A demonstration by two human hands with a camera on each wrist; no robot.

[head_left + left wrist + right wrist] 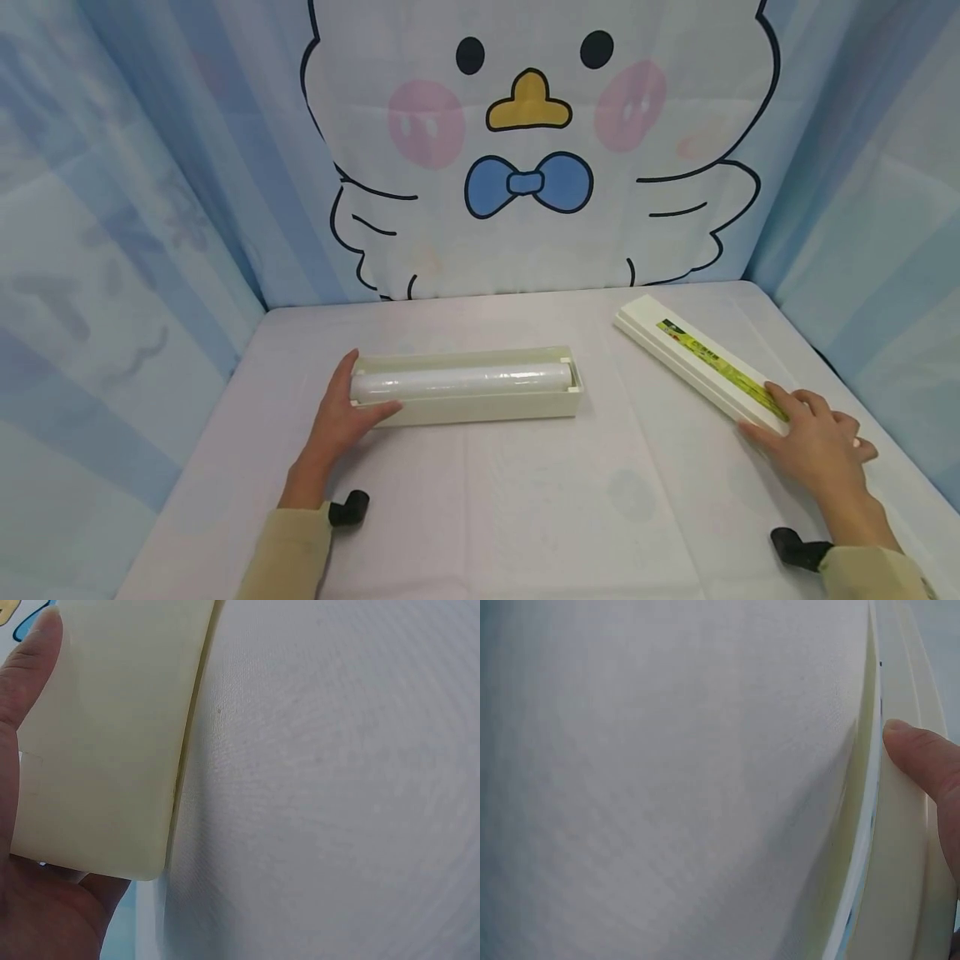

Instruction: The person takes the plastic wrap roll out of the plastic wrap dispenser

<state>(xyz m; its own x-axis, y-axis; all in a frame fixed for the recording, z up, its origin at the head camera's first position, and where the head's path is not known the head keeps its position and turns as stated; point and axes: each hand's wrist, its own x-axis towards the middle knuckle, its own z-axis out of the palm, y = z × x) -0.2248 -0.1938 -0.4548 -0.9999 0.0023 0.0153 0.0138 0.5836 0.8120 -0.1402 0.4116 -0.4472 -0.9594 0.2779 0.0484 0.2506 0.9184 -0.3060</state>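
Observation:
A long cream-white plastic wrap box point(480, 409) lies uncovered on the table, with a shiny roll of plastic wrap point(461, 381) inside. My left hand point(333, 421) grips its left end, thumb along the front wall; the other fingers are mostly hidden behind. In the left wrist view, that thumb lies against the box's pale side wall point(105, 742). Toward the right edge of the table, my right hand point(821, 450) holds the near end of the box lid point(643, 315), which lies slantwise and bears a yellow-green label point(712, 358). The right wrist view shows the thumb point(926, 761) pressing the lid's side point(900, 855).
A white cloth covers the table point(525, 500). Behind it hangs a curtain point(525, 250) printed with a cartoon bird, and blue-and-white curtains point(112, 292) flank both sides. Each sleeve has a black wrist piece point(350, 508) at its cuff.

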